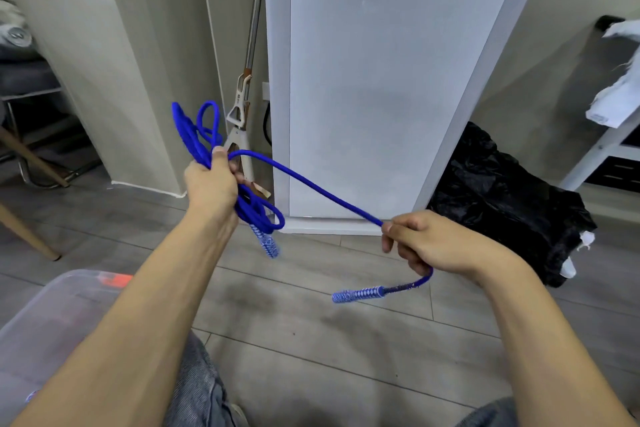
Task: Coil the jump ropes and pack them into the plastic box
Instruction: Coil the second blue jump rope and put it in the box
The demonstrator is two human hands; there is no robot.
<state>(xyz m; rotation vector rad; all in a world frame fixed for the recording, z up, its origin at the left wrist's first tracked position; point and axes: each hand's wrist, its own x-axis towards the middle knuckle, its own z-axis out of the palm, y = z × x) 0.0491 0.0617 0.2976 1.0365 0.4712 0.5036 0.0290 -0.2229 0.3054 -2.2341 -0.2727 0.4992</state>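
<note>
My left hand (213, 182) grips a bundle of loops of a blue jump rope (311, 185), with loops sticking out above and below the fist. One blue-and-white handle (266, 242) hangs under that hand. A straight stretch of rope runs down to my right hand (424, 243), which holds it in curled fingers. Past the right hand the rope bends down to the second handle (358, 295), which hangs free above the floor. The clear plastic box (52, 322) sits at the lower left, partly hidden by my left forearm, with something orange showing at its far end.
A white panel (374, 80) leans upright ahead. A mop (242, 107) stands beside it on the left. A black plastic bag (502, 194) lies on the floor at the right, under a white rack (609, 135). Wooden chair legs (27, 218) are at the left.
</note>
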